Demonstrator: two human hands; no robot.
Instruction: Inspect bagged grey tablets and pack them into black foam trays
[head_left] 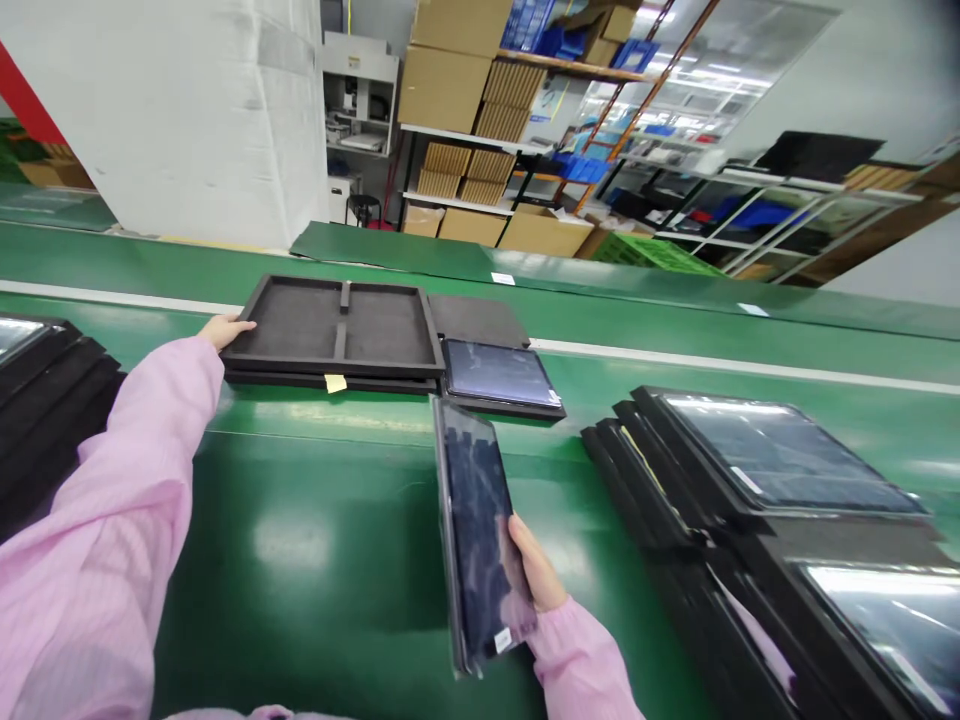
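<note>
My right hand (pixel 537 565) is closed on the right edge of a dark, glossy tablet-like screen (pixel 476 510), held tilted and nearly upright above the green surface. Clear film wraps this screen, and a small white label sits near its lower end. My left hand (pixel 223 331) grips the left edge of a black foam tray (pixel 300 366), with its thumb hidden from view. Two bare recesses with a split divider show in that tray. It rests on another dark tray bearing a yellow sticky note (pixel 335 383). Beside it, a second screen (pixel 501 373) lies flat in a foam tray.
Stacked foam trays at the right carry more screens (pixel 795 450). Another dark stack (pixel 52 420) stands at the left edge. A green work surface (pixel 315 560) runs beneath everything, with a white stripe across it. Behind are a wrapped white pillar (pixel 202 120) and shelves of cardboard boxes (pixel 450 90).
</note>
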